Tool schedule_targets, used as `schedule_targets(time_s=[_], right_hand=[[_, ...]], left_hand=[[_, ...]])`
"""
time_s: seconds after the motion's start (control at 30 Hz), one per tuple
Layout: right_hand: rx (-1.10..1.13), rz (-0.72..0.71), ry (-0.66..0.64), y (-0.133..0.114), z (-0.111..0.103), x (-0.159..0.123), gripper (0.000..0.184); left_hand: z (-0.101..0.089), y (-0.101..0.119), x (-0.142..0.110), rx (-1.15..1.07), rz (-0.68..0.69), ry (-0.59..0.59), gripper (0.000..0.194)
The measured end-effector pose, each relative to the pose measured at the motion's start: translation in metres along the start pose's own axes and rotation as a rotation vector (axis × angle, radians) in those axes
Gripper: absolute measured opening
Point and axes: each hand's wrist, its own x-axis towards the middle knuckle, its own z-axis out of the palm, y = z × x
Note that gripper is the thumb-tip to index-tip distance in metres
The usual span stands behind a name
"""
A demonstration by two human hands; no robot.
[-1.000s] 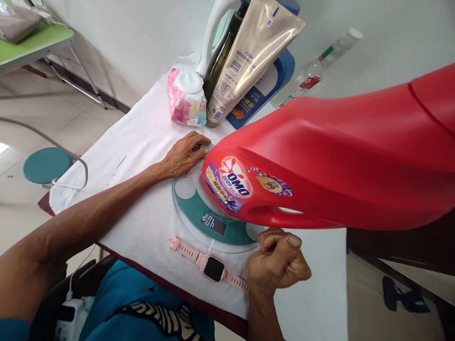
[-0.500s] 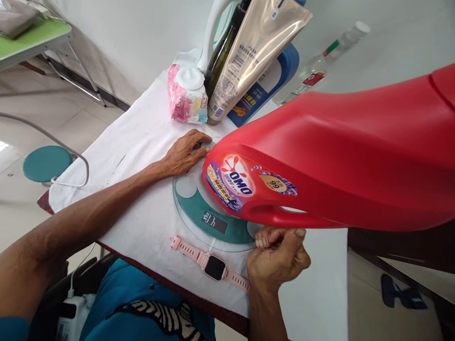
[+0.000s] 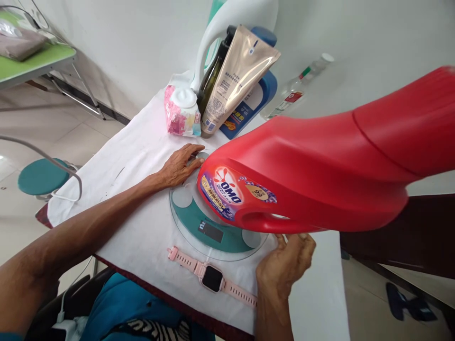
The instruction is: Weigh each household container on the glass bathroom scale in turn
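A big red OMO laundry detergent bottle stands on a round glass scale with a teal band. The bottle looms toward the camera. My left hand rests at the scale's far left rim, fingers stretched beside the bottle's base. Close to the bottle's handle side is my right hand, loosely bent, its fingers apart and their tips partly hidden by the bottle. A pink-strapped smartwatch lies in front of the scale. Only small marks show on the scale's display.
Behind the scale stand a pink wipes pack, a gold tube, a dark pump bottle, a blue container and a clear glass bottle. A teal stool is at the left. White cloth covers the table.
The view has shifted, so the detergent bottle appears farther left and its cap shows more. My right hand has loosened from a fist and turned. Most digits on the scale's display are gone.
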Motion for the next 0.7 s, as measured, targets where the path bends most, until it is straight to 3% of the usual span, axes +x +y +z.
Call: schedule_targets(time_s=[0.13, 0.3, 0.4, 0.53, 0.6, 0.7], right_hand=[[-0.091, 0.115, -0.113, 0.0, 0.001, -0.003, 0.038], [-0.158, 0.08, -0.165, 0.004, -0.002, -0.002, 0.042], [-0.13, 0.006, -0.12, 0.0, -0.001, 0.001, 0.044], [0.205, -0.181, -0.08, -0.038, 0.01, 0.005, 0.059], [0.319, -0.229, -0.201, -0.065, 0.017, 0.006, 0.064], [0.315, -0.204, -0.455, -0.098, 0.026, 0.01, 0.056]], left_hand=[[0.002, 0.001, 0.0, -0.021, -0.01, 0.008, 0.05], [0.004, 0.002, -0.002, -0.04, -0.007, 0.041, 0.048], [0.005, 0.002, -0.004, -0.024, -0.023, 0.059, 0.043], [0.005, 0.003, -0.005, -0.015, -0.026, 0.059, 0.041], [0.005, 0.003, -0.005, -0.015, -0.03, 0.053, 0.042], [0.006, 0.002, -0.004, -0.008, -0.03, 0.048, 0.041]])
